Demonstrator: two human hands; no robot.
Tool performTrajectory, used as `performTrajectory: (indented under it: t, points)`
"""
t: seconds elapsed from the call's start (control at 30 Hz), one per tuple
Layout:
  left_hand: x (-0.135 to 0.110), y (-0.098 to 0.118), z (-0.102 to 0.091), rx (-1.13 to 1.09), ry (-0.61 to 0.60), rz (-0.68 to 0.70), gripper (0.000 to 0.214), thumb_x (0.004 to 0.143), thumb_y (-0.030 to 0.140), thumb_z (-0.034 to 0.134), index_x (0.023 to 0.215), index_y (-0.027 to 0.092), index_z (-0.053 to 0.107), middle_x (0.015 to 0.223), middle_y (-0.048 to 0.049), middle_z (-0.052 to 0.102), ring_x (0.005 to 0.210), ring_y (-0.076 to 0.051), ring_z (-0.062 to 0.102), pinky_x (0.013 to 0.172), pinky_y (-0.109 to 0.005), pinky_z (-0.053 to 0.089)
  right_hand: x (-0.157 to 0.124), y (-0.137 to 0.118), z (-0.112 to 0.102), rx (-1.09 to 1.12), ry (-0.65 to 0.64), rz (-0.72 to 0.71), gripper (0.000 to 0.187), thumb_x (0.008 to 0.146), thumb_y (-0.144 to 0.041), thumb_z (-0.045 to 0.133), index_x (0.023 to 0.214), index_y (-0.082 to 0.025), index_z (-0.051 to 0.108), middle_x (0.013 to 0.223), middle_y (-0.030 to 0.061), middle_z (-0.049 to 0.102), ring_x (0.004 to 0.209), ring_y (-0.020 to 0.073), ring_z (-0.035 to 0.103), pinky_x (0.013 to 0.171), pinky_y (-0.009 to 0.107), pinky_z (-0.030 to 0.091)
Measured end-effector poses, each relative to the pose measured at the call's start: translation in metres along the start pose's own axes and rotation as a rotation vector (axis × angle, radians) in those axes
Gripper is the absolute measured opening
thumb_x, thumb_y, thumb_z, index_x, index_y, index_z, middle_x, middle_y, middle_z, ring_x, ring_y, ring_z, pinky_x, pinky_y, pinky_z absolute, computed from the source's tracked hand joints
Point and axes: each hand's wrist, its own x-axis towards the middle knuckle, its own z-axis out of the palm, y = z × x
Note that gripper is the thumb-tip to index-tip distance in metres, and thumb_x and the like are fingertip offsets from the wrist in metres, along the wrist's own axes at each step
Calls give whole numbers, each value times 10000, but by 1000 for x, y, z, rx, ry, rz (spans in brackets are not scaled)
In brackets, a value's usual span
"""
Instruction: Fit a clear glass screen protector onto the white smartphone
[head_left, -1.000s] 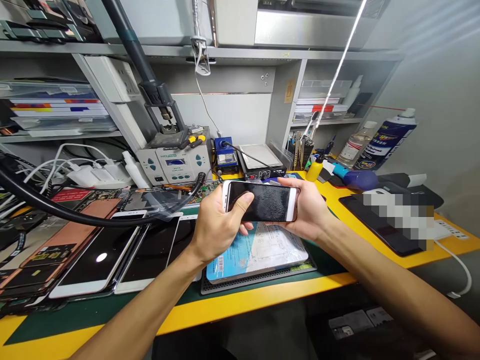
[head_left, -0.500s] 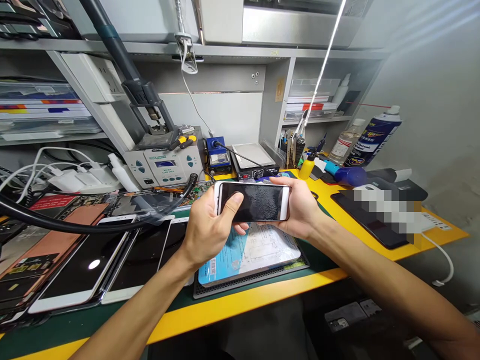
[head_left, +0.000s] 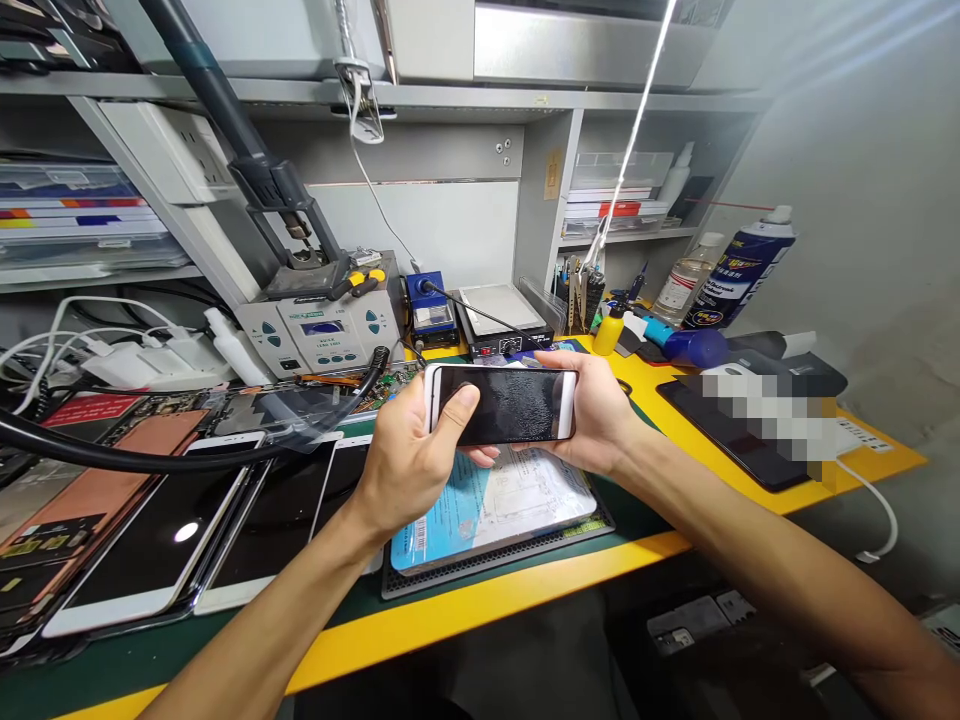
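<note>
The phone [head_left: 514, 405] sits between the two sets of fingers, held level with its dark, speckled screen facing up. The left hand [head_left: 412, 445] grips its left end, the thumb pressed on the glass and the other fingers curled mostly out of sight beneath. The right hand [head_left: 596, 410] clasps the opposite end against the palm, its thumb along the far edge; how its hidden fingers lie underneath cannot be told. Directly below the fingers lies a blue-and-white pad [head_left: 495, 515], on a dark mesh tray [head_left: 491, 578]. To the left of the left fingers, a white-framed phone [head_left: 154, 540] lies face up, with a black hose [head_left: 150, 457] crossing over its far end. Beyond the left fingers stands a grey station [head_left: 322, 330]; straight past the fingertips are a blue unit [head_left: 432, 310] and a hot plate [head_left: 501, 305]. Just beyond the right thumb stands a yellow bottle [head_left: 609, 332], and farther right of those fingers are a spray can [head_left: 746, 270] and a black tablet [head_left: 727, 430], partly blurred over.
</note>
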Motion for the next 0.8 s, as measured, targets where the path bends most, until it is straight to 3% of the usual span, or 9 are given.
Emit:
performTrajectory:
  t: [0.27,0.43,0.8]
  points:
    - [-1,4,1,-20,-10,-33,251,924,438,649,967,203,572,572,25,694,512,-225,728,512,-317,623,1,0,-1,-34,19,-12,174,844,-305,543,854,-167,648,616,48,676,524,214,631,561,401,590]
    - [-2,3,1,-42,-19,-43,248,927,443,646,953,208,568,688,12,708,554,-218,739,521,-315,628,-1,-1,0,-43,47,-17,167,833,-306,552,821,-169,646,624,52,684,526,211,628,561,394,584]
    - [-2,0,3,-130,-81,-22,263,954,444,597,966,197,507,742,-9,689,596,-208,740,543,-319,640,-1,-2,-1,-32,-1,-13,188,843,-317,541,805,-166,646,634,68,694,565,231,642,610,427,587]
